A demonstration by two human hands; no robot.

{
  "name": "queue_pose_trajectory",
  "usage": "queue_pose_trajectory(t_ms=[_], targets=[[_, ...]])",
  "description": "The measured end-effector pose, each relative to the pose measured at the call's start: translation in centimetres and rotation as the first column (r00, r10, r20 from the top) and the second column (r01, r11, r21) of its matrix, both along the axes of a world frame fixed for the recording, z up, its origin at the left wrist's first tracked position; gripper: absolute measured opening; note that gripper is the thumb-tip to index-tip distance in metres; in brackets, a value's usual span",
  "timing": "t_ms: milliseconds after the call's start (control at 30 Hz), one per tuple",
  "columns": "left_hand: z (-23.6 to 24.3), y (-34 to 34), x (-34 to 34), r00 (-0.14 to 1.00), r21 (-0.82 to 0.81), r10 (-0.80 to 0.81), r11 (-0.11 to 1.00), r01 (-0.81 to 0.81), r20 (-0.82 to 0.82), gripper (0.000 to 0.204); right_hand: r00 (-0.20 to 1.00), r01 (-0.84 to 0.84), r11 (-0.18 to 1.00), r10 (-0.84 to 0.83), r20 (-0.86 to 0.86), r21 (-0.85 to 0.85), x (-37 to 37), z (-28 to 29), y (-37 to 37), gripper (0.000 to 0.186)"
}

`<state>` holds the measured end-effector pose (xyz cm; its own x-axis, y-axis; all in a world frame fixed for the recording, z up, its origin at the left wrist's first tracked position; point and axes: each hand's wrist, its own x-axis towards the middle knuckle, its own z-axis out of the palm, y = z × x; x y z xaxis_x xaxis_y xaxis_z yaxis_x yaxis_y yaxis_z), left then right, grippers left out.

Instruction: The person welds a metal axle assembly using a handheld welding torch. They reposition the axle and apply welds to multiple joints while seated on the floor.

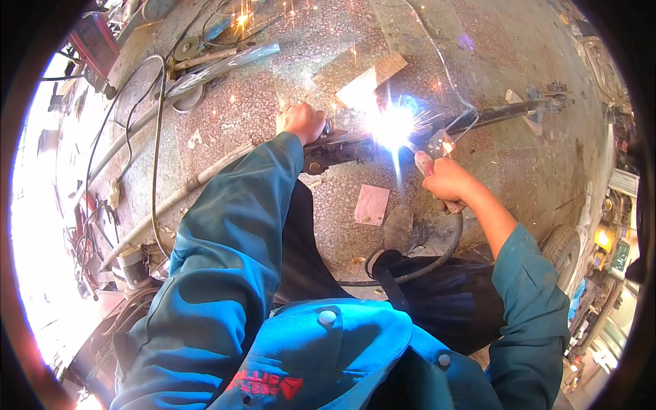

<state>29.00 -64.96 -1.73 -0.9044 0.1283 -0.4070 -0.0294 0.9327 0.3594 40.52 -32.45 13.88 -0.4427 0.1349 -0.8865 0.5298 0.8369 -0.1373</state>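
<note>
In the head view, a dark metal bar (502, 114) runs left to right across the floor (536, 178), ahead of the person. The right hand (447, 183) has its fingers wrapped round a torch (424, 162), near a white arc (395, 126) glaring over the bar. The left hand (301, 123), fingers curled in, is beside the bar's left end; what it grips I cannot make out. Welding looks under way; glare hides how much seam is done or left.

Speckled floor (225, 123) under metal bar (502, 113), pipe (198, 182), pinkish square (372, 204)
</note>
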Motion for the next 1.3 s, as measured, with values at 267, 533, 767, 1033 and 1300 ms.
queue_pose_trajectory(t_ms=[267, 533, 767, 1033, 1300], targets=[[0.5, 0.2, -0.1, 0.998, -0.017, 0.030, 0.999, -0.030, 0.054, 0.053, 0.999, 0.033, 0.999, -0.033, -0.006, -0.002, 0.0, 0.4, 0.0, 0.020], [0.0, -0.2, -0.3, 0.998, -0.041, 0.027, 0.999, -0.024, 0.065, 0.054, 0.999, 0.043, 0.999, -0.044, -0.020, -0.016, 0.1, 0.2, 0.0, 0.020], [-0.2, -0.4, -0.2, 0.998, -0.041, 0.030, 0.999, -0.028, 0.055, 0.055, 0.999, -0.041, 0.999, 0.041, -0.015, -0.016, -0.3, -0.3, -0.1, 0.022], [-1.1, -0.3, -0.2, 0.999, -0.009, 0.040, 0.999, -0.040, 0.014, 0.054, 0.999, 0.035, 0.999, -0.035, 0.000, -0.010, -0.3, 0.4, -0.4, 0.024], [-2.1, -0.4, -0.7, 1.000, -0.025, 0.011, 1.000, -0.010, 0.018, 0.058, 0.994, 0.104, 0.994, -0.105, -0.025, -0.040, 0.5, 0.1, 0.5, 0.016]])
